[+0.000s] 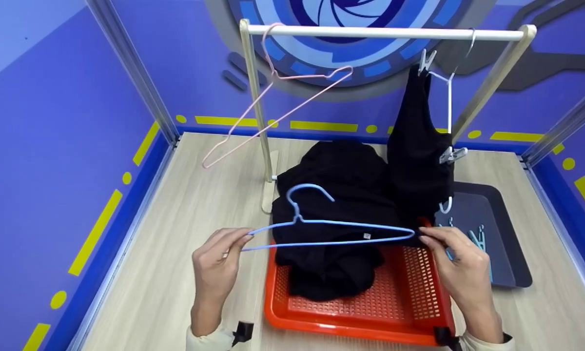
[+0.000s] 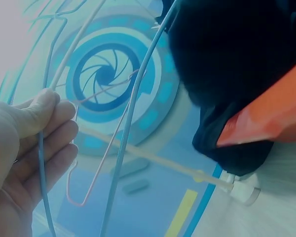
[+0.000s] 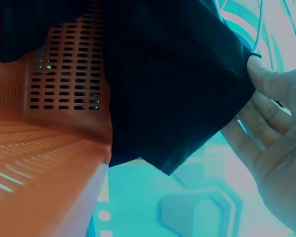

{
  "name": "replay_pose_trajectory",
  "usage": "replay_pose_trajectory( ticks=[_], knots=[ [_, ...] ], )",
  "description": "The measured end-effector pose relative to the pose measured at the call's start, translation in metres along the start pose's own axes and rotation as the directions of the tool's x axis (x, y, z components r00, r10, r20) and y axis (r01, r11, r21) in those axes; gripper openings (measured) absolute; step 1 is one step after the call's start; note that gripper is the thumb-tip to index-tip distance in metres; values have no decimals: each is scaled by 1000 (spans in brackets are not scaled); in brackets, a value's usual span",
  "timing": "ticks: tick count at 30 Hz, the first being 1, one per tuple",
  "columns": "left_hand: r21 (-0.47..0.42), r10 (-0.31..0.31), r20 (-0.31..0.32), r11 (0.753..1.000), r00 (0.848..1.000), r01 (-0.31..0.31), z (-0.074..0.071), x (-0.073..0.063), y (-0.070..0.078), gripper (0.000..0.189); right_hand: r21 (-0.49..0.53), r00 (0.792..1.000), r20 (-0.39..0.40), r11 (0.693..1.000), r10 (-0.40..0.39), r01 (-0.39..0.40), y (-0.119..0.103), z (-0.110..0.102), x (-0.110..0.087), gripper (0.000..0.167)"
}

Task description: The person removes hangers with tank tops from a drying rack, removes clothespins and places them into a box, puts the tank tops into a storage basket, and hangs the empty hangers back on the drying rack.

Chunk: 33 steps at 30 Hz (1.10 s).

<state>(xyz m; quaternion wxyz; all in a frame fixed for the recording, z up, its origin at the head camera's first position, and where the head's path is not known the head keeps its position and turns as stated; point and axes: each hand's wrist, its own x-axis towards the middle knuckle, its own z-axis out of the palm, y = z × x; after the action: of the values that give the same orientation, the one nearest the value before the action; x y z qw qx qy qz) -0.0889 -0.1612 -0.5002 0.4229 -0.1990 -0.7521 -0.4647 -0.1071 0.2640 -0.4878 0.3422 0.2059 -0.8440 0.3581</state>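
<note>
A light-blue clothes hanger is held level over the basket, its hook pointing up and away. My left hand pinches the hanger's left end between thumb and fingers. Under and behind the hanger spreads a black garment with a small white tag, partly inside the red basket. At the hanger's right tip, my right hand pinches an edge of this black cloth between thumb and forefinger. The right wrist view shows the cloth hanging from that pinch beside the basket wall.
A wooden rack with a white rail stands behind. From it hang a pink hanger and, at right, a black garment on a white hanger with clips. A dark tray at right holds teal clips.
</note>
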Motion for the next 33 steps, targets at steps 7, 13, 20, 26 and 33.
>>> replay_pose_trajectory(
  ticks=[7, 13, 20, 26, 33],
  knots=[
    [55, -88, -55, 994, 995, 91, -12, -4, -2, 31, -47, 993, 82, 995, 87, -83, 5, -3, -4, 33],
    [103, -206, -101, 971, 973, 216, -12, -7, 0, 23, -84, 975, 188, 991, 118, -103, 3, -3, -5, 28],
    [146, -282, -171, 940, 944, 308, -4, -11, 1, 19, -118, 927, 326, 981, 184, -153, 0, 0, -6, 27],
    [108, -353, -207, 918, 912, 380, 3, -15, 3, 16, -118, 832, 489, 965, 263, -235, -5, 4, -1, 21],
    [51, -484, -183, 865, 856, 500, 13, -20, 7, 11, -137, 783, 570, 968, 250, -209, -16, 7, 15, 21]
  ],
)
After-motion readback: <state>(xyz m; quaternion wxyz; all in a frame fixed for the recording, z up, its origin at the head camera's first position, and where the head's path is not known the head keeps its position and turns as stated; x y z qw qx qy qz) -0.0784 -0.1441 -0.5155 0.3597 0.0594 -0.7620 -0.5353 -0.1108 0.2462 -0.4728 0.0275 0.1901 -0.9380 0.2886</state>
